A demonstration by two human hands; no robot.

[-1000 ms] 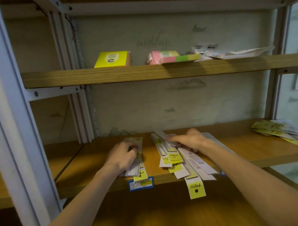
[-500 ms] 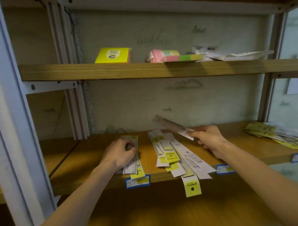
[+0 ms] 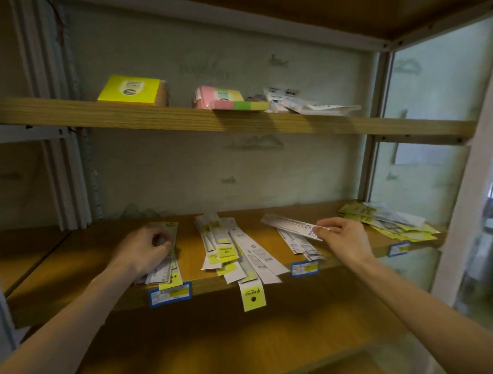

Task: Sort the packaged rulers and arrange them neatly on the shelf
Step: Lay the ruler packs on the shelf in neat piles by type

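Now the middle pile of rulers sprawls over the front edge of the shelf; left of that pile, the left hand presses curled fingers onto a smaller stack; right of it, the right hand pinches one packaged ruler just above a few others.

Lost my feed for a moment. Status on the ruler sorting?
Left hand pressing left pile. Right hand pinching one packaged ruler over right pile. Middle pile overhangs shelf edge.
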